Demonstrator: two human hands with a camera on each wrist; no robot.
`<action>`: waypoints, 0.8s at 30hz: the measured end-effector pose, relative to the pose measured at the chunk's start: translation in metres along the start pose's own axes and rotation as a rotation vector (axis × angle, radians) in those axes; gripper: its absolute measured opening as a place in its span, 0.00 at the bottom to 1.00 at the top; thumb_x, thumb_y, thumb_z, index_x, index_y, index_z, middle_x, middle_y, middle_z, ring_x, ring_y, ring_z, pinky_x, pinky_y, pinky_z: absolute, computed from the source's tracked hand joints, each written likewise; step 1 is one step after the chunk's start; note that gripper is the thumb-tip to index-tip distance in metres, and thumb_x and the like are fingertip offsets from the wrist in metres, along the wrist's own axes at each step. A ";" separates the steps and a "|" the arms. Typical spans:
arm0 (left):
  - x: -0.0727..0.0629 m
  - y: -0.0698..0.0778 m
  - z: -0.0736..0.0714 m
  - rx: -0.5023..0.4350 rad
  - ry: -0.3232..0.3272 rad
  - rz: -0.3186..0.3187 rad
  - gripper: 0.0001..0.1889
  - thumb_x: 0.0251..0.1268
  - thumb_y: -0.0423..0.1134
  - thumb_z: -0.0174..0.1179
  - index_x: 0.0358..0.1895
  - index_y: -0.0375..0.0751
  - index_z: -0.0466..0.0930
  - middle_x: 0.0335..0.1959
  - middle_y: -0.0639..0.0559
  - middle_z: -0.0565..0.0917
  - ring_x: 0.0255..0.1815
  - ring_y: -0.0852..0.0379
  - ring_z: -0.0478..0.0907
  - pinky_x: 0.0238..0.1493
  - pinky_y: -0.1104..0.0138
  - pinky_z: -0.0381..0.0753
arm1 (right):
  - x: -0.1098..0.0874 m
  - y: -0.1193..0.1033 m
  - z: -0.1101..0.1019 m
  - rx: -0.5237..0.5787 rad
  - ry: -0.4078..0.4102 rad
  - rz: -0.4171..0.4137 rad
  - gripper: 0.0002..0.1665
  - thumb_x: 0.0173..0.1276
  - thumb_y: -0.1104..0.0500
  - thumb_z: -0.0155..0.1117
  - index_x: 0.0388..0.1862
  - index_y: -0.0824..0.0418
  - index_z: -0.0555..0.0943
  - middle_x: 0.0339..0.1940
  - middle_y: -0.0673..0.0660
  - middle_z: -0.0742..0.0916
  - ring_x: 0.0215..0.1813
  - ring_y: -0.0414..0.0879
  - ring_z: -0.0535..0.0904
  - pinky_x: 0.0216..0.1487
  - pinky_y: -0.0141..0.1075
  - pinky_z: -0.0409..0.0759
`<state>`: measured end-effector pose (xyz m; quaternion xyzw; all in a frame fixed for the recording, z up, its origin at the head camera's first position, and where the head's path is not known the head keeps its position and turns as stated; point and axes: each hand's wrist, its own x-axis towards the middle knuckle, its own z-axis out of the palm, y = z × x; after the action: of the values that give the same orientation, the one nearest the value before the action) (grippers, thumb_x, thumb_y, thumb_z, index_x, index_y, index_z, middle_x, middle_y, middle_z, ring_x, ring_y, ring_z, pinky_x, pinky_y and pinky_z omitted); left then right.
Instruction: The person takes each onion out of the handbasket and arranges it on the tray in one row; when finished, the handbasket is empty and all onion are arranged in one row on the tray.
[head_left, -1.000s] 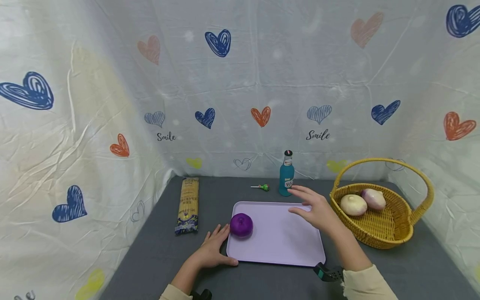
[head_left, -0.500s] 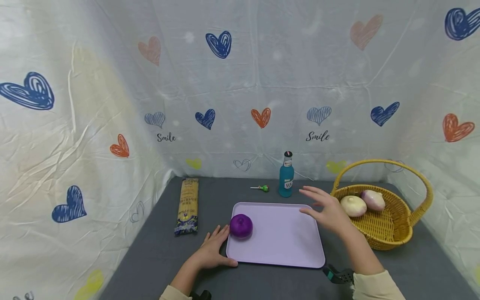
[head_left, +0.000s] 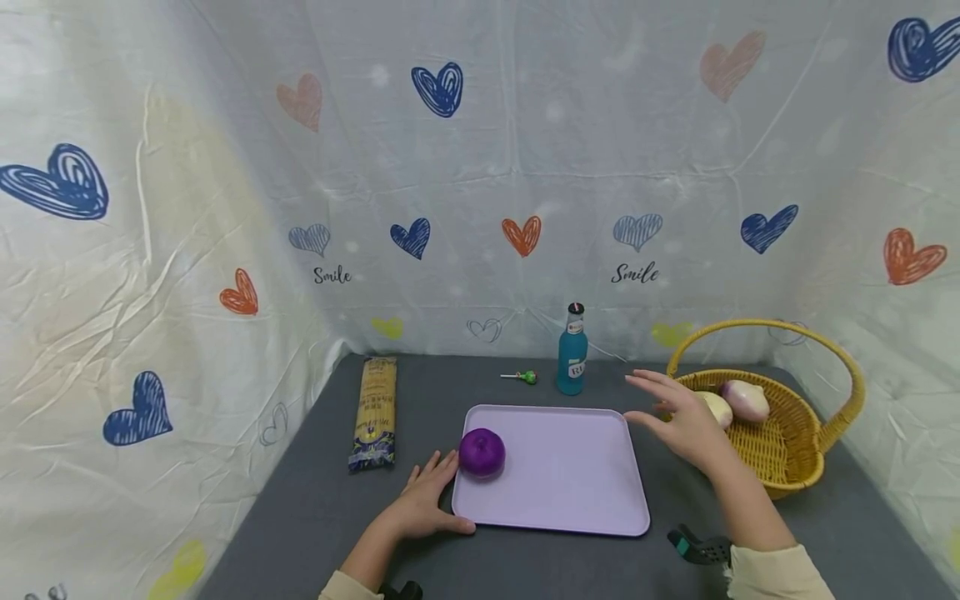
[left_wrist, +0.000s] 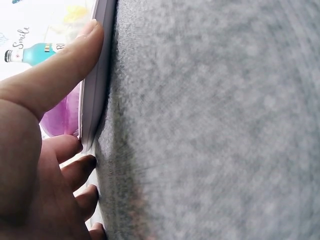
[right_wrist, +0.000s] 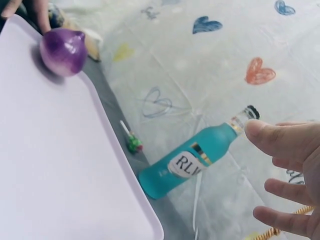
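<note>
A purple onion (head_left: 482, 453) sits at the left side of the lilac tray (head_left: 562, 475). My left hand (head_left: 427, 500) rests at the tray's lower left corner, fingers spread. In the left wrist view its thumb (left_wrist: 75, 60) lies against the tray's rim (left_wrist: 97, 75). My right hand (head_left: 686, 421) hovers between the tray and the wicker basket (head_left: 780, 479), fingers apart, holding nothing. It partly covers one of two pale onions in the basket; the other onion (head_left: 746, 401) shows whole.
A blue-green bottle (head_left: 572, 354) stands behind the tray. Left of it lies a green lollipop (head_left: 528, 377). A long yellow packet (head_left: 375, 412) lies at the left of the grey table (head_left: 315, 533). A heart-patterned sheet (head_left: 480, 183) hangs behind.
My right hand has moved right, from over the tray's right part towards the basket. My left hand and the purple onion have stayed in place.
</note>
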<state>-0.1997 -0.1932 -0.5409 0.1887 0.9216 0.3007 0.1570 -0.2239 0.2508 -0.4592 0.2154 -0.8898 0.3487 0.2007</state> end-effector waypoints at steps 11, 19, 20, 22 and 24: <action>0.000 0.000 0.000 0.010 0.001 0.001 0.62 0.48 0.65 0.75 0.81 0.37 0.51 0.83 0.41 0.52 0.84 0.36 0.40 0.77 0.33 0.35 | -0.011 0.019 -0.024 -0.025 -0.049 0.149 0.35 0.66 0.50 0.72 0.70 0.60 0.76 0.71 0.66 0.76 0.57 0.68 0.82 0.51 0.59 0.83; -0.001 0.003 -0.001 0.007 0.000 -0.001 0.62 0.48 0.64 0.75 0.81 0.38 0.51 0.83 0.41 0.53 0.84 0.36 0.40 0.77 0.34 0.35 | -0.018 0.024 -0.042 -0.031 -0.069 0.202 0.36 0.68 0.49 0.71 0.72 0.62 0.74 0.72 0.69 0.75 0.68 0.70 0.71 0.54 0.62 0.81; -0.001 0.004 -0.001 0.005 0.000 -0.004 0.61 0.48 0.63 0.75 0.81 0.38 0.51 0.83 0.41 0.53 0.84 0.36 0.40 0.77 0.34 0.35 | -0.019 0.025 -0.044 -0.038 -0.064 0.198 0.36 0.68 0.50 0.71 0.71 0.62 0.74 0.71 0.70 0.75 0.68 0.70 0.71 0.53 0.63 0.81; -0.002 0.004 -0.001 0.004 -0.001 -0.008 0.62 0.48 0.63 0.75 0.81 0.38 0.51 0.83 0.42 0.53 0.84 0.36 0.40 0.77 0.34 0.35 | -0.020 0.027 -0.048 -0.059 -0.051 0.191 0.35 0.68 0.51 0.72 0.70 0.63 0.75 0.69 0.71 0.76 0.66 0.71 0.72 0.52 0.64 0.81; -0.002 0.004 -0.001 0.004 -0.001 -0.011 0.62 0.48 0.63 0.75 0.81 0.38 0.51 0.83 0.42 0.53 0.84 0.36 0.40 0.77 0.34 0.35 | -0.022 0.029 -0.053 -0.087 -0.040 0.190 0.35 0.67 0.51 0.72 0.70 0.63 0.76 0.67 0.72 0.78 0.64 0.71 0.73 0.51 0.64 0.81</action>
<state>-0.1975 -0.1916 -0.5369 0.1843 0.9230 0.2980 0.1589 -0.2104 0.3133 -0.4498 0.1281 -0.9243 0.3227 0.1584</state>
